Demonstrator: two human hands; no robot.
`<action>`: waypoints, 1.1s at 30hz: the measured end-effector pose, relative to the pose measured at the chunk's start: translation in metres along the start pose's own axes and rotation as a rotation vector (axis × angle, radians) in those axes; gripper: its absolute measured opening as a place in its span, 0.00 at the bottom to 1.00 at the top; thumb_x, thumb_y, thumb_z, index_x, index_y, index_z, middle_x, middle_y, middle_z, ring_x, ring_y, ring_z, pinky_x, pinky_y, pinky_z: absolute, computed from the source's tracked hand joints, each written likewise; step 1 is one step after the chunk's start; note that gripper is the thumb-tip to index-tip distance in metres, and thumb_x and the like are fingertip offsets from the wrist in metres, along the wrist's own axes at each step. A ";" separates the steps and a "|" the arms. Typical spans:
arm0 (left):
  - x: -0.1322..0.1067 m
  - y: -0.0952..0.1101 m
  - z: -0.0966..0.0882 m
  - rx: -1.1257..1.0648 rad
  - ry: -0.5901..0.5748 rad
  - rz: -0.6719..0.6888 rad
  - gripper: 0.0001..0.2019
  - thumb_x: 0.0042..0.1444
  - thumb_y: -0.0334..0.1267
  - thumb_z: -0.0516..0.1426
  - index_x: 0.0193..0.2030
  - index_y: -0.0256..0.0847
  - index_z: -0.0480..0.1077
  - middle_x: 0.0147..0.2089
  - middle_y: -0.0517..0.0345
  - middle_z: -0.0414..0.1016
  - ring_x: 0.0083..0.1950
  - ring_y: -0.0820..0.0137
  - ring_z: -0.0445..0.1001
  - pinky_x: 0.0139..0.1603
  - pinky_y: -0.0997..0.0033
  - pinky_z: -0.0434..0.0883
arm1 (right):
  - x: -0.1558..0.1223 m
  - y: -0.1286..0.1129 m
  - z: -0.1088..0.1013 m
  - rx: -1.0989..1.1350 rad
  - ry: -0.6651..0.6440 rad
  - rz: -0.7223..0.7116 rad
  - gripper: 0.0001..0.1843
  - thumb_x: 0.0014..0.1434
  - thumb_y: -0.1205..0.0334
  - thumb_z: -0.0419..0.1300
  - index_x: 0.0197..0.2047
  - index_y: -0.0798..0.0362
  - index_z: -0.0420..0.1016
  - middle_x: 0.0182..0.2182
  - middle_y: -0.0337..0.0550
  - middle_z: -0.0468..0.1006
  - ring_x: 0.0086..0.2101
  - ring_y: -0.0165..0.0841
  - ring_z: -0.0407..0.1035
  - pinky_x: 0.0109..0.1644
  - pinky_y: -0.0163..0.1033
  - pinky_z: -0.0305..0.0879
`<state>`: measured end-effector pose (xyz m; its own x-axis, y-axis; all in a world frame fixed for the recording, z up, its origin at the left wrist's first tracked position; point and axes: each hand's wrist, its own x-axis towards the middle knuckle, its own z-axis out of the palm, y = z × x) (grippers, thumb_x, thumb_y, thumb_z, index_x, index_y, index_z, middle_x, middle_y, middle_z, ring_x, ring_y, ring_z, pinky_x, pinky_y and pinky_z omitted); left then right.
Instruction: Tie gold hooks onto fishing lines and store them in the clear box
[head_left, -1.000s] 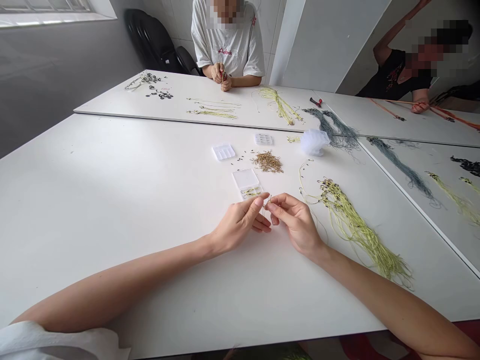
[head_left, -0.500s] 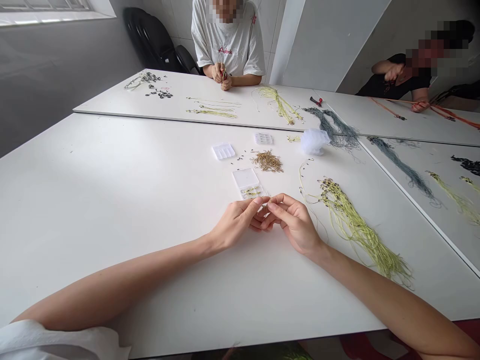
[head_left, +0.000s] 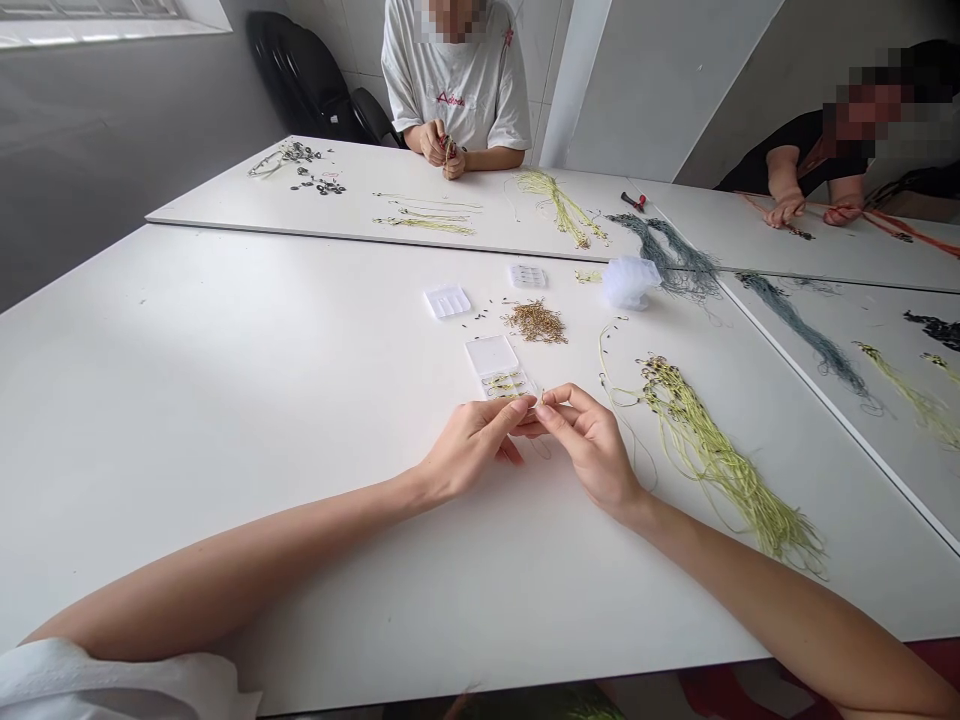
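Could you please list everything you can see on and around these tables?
white tabletops: several, white, butted together
open clear plastic box: one, clear, just beyond the hands
small clear plastic boxes: two, clear, further along the table
gold hooks: one loose pile, gold, centre of the table
yellow-green line bundle: one, yellow-green, right of the hands
grey-blue line bundle: one, grey-blue, far right
white netting: one bunch, white, beside that bundle
pliers: one, red-handled, far table
black chair: one, black, back corner
co-workers: two, seated across the tables
left hand: one, pinching toward the right hand
right hand: one, pinching a small gold hook
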<state>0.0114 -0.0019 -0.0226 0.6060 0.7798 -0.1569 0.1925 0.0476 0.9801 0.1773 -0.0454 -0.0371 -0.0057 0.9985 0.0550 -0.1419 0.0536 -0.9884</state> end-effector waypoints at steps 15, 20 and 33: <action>0.008 -0.007 -0.003 -0.026 -0.023 0.194 0.17 0.59 0.45 0.59 0.51 0.41 0.77 0.46 0.47 0.76 0.49 0.61 0.71 0.42 0.66 0.71 | 0.000 -0.002 -0.003 0.024 0.041 0.030 0.13 0.61 0.49 0.61 0.39 0.48 0.63 0.27 0.39 0.81 0.31 0.38 0.78 0.41 0.45 0.73; 0.008 -0.008 -0.004 -0.037 0.016 0.171 0.14 0.58 0.46 0.60 0.44 0.40 0.79 0.44 0.50 0.75 0.44 0.65 0.72 0.42 0.66 0.70 | 0.000 -0.002 -0.004 -0.002 0.003 0.063 0.13 0.62 0.48 0.59 0.39 0.47 0.62 0.24 0.36 0.79 0.25 0.36 0.76 0.38 0.44 0.73; 0.008 -0.008 -0.005 0.082 0.035 0.114 0.16 0.58 0.51 0.58 0.37 0.38 0.76 0.39 0.54 0.71 0.39 0.69 0.70 0.39 0.69 0.67 | 0.006 0.000 -0.010 0.108 0.027 -0.016 0.07 0.58 0.58 0.65 0.34 0.51 0.73 0.33 0.41 0.78 0.27 0.29 0.68 0.40 0.41 0.68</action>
<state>0.0104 0.0071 -0.0310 0.6007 0.7985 -0.0398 0.1871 -0.0920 0.9780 0.1870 -0.0397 -0.0386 0.0235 0.9976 0.0652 -0.2481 0.0690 -0.9663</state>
